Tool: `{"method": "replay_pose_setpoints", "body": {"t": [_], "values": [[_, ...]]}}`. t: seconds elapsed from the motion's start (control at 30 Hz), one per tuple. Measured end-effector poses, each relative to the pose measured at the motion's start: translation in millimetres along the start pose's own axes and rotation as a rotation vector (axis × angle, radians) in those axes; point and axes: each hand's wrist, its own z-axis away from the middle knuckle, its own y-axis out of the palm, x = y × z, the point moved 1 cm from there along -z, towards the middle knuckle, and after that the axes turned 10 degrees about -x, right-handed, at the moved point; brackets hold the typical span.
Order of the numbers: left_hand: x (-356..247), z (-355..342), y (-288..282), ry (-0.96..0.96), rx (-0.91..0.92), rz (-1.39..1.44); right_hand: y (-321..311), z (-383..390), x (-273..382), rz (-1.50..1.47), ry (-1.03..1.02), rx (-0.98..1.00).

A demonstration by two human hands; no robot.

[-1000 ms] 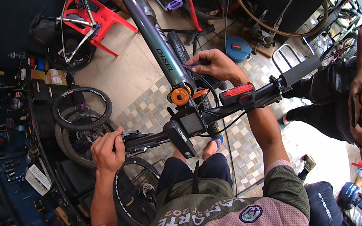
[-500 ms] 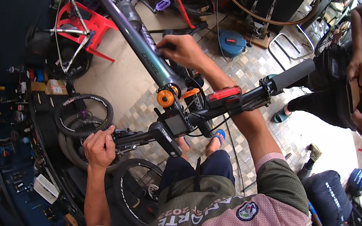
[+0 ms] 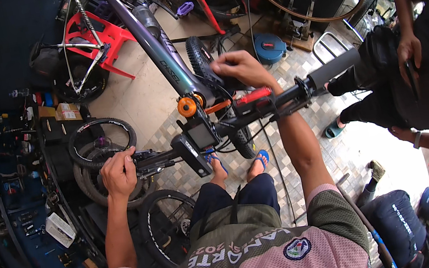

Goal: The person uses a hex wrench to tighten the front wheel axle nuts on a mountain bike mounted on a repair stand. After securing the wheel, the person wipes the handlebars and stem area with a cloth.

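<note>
A bicycle with a shimmering purple-green frame [image 3: 159, 58] stands in front of me. My left hand [image 3: 119, 175] is wrapped round the left handlebar grip, which it mostly covers. My right hand [image 3: 243, 69] is beyond the handlebar [image 3: 283, 101], its fingers curled at a dark part beside the front wheel [image 3: 198, 54]. I cannot make out what those fingers hold. On the bar sit a small display [image 3: 202, 136] and a red-topped device [image 3: 253, 99]. An orange round cap [image 3: 186, 107] tops the head of the frame.
At the right stands another person [image 3: 411, 53] with a dark flat thing in one hand. A red plastic chair [image 3: 110, 38] and loose wheels [image 3: 100, 136] are on the left, beside shelves of tools [image 3: 21, 183]. A blue round container [image 3: 270, 48] sits on the tiled floor.
My right hand has moved from beside the frame tube toward me and right, to the front wheel. The wheel and handlebar have turned slightly. My left hand keeps its hold. The other person's hands have parted.
</note>
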Motion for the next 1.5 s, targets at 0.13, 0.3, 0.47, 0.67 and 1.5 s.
{"method": "replay_pose_setpoints", "body": {"t": [0.13,0.3,0.47,0.67,1.5], "values": [[-3.3,3.2,3.1,-0.029,-0.031,0.024,17.9,4.4,-8.3,0.239,-0.182,-0.053],[-8.8,24.2,3.1,-0.074,-0.042,0.023,-6.0,51.7,-34.0,-0.274,0.125,-0.516],[-17.2,23.1,0.6,-0.069,-0.061,0.036,44.2,83.6,-56.5,0.513,-0.643,-0.599],[-20.0,33.3,1.2,-0.078,-0.055,0.029,60.4,89.3,-49.1,0.759,-0.75,-0.46],[-34.6,46.2,2.3,-0.137,-0.093,0.032,80.6,79.4,-64.0,0.843,-0.787,-0.259]]}}
